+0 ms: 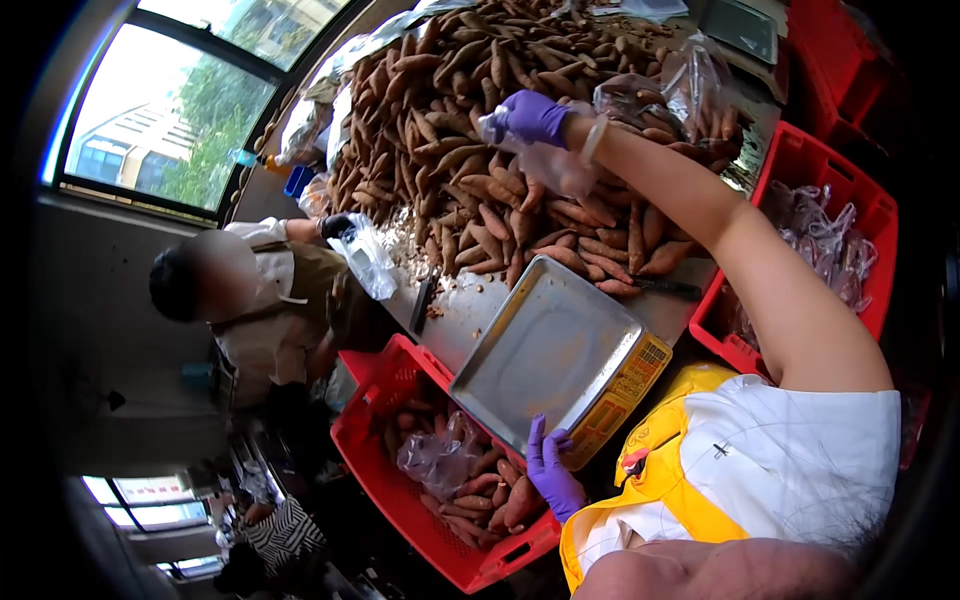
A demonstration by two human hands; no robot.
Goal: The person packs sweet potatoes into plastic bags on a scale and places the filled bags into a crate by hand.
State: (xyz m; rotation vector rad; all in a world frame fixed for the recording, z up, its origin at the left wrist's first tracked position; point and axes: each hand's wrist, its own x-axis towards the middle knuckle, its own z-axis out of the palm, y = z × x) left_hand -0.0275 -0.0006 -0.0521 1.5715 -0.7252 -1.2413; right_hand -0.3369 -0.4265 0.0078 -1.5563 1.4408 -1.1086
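My right hand [535,118], in a purple glove, reaches over a big heap of sweet potatoes [440,140]. Its fingers are closed on a clear plastic bag [555,168], which hangs beneath them. My left hand [552,470], also gloved in purple, is at the near corner of a weighing scale [550,345]. Its fingers are stretched out and nothing is in them; whether they touch the scale I cannot tell. The scale's metal tray holds nothing, and its yellow panel [625,385] faces my side.
A red crate [372,470] beside the scale holds sweet potatoes and a bag. Another red crate [870,200] at right contains bagged ones. A dark-handled tool [668,289] and a knife [424,303] lie on the table. Across it, a co-worker [290,290] holds a plastic bag [368,258].
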